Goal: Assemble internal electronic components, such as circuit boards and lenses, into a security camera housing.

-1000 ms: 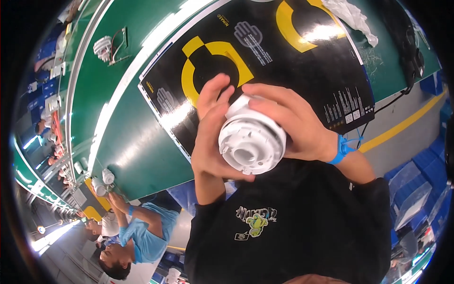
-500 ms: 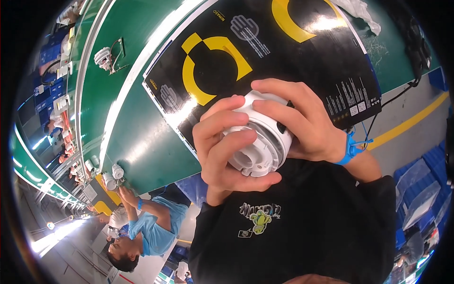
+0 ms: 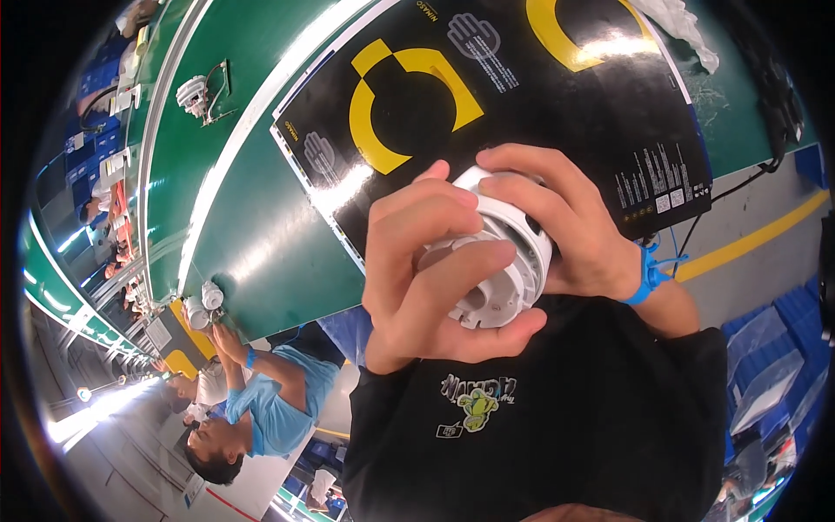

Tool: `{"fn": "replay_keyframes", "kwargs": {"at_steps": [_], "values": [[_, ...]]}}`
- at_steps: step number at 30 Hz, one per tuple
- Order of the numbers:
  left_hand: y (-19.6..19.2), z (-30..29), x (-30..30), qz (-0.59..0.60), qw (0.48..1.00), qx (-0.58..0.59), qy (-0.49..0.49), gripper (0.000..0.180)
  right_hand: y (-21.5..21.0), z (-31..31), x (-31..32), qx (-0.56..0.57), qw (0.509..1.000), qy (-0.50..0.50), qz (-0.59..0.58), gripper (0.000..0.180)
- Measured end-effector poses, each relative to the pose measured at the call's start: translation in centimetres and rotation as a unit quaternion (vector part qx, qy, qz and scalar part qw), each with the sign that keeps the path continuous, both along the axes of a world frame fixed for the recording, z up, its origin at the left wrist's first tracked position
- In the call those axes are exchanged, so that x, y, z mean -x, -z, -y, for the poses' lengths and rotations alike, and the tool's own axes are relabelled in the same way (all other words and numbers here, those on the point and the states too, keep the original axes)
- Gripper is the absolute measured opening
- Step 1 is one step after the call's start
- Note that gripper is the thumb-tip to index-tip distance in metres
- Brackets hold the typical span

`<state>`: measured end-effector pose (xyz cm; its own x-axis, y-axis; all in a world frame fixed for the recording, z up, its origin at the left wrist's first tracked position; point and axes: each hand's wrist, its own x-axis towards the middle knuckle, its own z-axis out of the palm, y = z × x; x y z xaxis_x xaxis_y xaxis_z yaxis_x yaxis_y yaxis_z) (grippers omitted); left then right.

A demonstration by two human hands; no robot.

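Observation:
Both my hands hold a white round plastic housing (image 3: 502, 298) in front of my chest, above the near edge of the bench. Its open end, with a recessed inner part and a notched rim, faces me. My left hand (image 3: 417, 278) is wrapped round that inner end, its fingers across the front and its thumb underneath. From the other side my right hand (image 3: 578, 230) grips the outer ring, fingers over the top. A dark patch shows on the ring beside the right fingers. The housing's far side is hidden by my hands.
A black printed sheet (image 3: 539, 122) with yellow shapes covers much of the green bench (image 3: 261, 244). At the far left lies a small white part with a cable (image 3: 193, 96). A co-worker in blue (image 3: 283, 404) handles white units (image 3: 204, 304). Black cables (image 3: 778, 117) run at the right.
My left hand has shifted slightly right and its fingers reach further over the inner part. The housing appears slightly turned, still in both hands. The bench view has shifted a little.

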<state>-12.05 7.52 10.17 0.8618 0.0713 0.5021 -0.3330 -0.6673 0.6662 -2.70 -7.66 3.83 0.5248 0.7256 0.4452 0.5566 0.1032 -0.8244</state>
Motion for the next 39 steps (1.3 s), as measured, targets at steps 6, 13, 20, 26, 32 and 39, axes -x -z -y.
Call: {"fn": "replay_keyframes", "kwargs": {"at_steps": [6, 13, 20, 26, 32, 39], "values": [[-1.8, -1.4, -0.8, -0.001, 0.996, -0.047, 0.073, 0.062, 0.7, 0.5, -1.2, -0.033, 0.999, 0.037, -0.022, 0.079], [-2.2, -2.6, -1.1, -0.029, 0.995, 0.093, 0.0, 0.051, 0.8, 0.6, -1.5, 0.002, 1.0, 0.013, 0.028, 0.076], [-3.2, -2.7, -1.3, -0.098, 0.992, 0.08, 0.013, 0.048, 1.9, 0.4, -1.1, -0.044, 0.999, 0.006, -0.017, 0.08], [-1.1, -2.1, -1.2, -0.006, 0.986, 0.161, -0.033, 0.046, -0.3, 0.0, -1.9, 0.026, 0.998, -0.008, 0.052, 0.074], [0.0, -1.8, -0.8, 0.031, 0.989, 0.132, -0.059, 0.046, -0.2, -0.2, -2.2, 0.014, 0.997, -0.016, 0.08, 0.071], [0.3, -2.4, -0.7, 0.041, 0.994, 0.105, -0.01, 0.046, -0.8, 0.7, -2.5, 0.065, 0.997, -0.049, -0.007, 0.069]]}}
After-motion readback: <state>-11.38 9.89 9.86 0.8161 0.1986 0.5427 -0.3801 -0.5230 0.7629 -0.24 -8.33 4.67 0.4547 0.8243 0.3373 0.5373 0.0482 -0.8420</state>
